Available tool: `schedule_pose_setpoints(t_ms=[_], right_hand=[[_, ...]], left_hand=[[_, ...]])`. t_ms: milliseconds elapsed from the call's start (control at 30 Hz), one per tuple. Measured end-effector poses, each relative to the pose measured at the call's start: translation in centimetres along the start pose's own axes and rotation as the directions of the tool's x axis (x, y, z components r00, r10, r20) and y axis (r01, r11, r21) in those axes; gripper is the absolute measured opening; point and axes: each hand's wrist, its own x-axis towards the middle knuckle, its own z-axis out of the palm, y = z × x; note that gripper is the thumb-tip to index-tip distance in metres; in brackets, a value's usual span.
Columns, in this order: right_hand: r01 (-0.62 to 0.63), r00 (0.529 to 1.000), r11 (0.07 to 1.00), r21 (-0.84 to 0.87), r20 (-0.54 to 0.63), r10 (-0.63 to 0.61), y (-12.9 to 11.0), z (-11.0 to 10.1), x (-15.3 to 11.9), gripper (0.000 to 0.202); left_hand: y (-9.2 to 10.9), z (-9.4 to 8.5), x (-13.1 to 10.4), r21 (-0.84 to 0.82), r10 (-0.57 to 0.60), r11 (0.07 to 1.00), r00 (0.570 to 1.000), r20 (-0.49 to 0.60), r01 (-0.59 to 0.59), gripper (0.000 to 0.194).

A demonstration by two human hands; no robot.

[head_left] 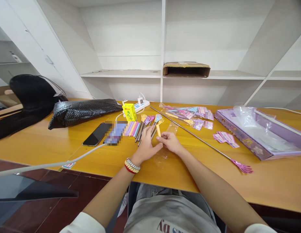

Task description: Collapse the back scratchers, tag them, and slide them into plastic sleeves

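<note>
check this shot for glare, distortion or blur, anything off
Head view: apparent wide-angle distortion slants the white shelving towards the sides; highlights glint on the clear plastic in the purple box; a patch beside the black phone is pixelated; left hand and right hand show no obvious motion blur.

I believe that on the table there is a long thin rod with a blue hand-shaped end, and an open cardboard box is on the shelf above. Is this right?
Not quite: the head view shows the long thin rod with a pink hand-shaped end, not blue.
</note>
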Motion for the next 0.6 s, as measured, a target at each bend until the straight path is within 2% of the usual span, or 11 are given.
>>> schedule_pose_setpoints(t_ms=[100,233,333,400,467,533,600], right_hand=[[0.038,0.998,0.995,-0.092,-0.053,-0.042,-0.1,0.3,-0.5,0.032],[0.205,0.962,0.906,-0.371,-0.094,-0.256,-0.7,1.0,-1.3,0.028],[0.246,0.946,0.859,-0.450,-0.079,-0.313,-1.1,1.2,-1.7,0.028],[0.251,0.947,0.838,-0.484,-0.055,-0.316,-1.1,1.2,-1.9,0.031],[0.256,0.944,0.815,-0.519,-0.046,-0.325,-1.1,1.1,-2.0,0.033],[0.257,0.944,0.803,-0.538,-0.038,-0.327,-1.1,1.1,-2.0,0.035],[0.256,0.948,0.797,-0.548,-0.021,-0.319,-1.1,1.1,-2.0,0.036]], left_hand=[[0.0,0.2,0.3,-0.150,-0.150,0.977,0.988,0.022,0.151,0.030],[0.4,0.6,0.9,-0.154,-0.201,0.966,0.978,0.050,0.206,0.029],[0.1,0.0,1.8,-0.134,-0.242,0.961,0.970,0.020,0.243,0.032],[-0.7,-1.3,2.7,-0.047,-0.296,0.955,0.953,-0.060,0.293,0.035],[-2.2,-3.3,3.7,0.142,-0.325,0.926,0.931,-0.165,0.349,0.034],[-4.0,-5.5,4.5,0.309,-0.405,0.837,0.891,-0.206,0.452,0.036],[-5.8,-7.4,4.9,0.390,-0.471,0.756,0.850,-0.235,0.526,0.037]])
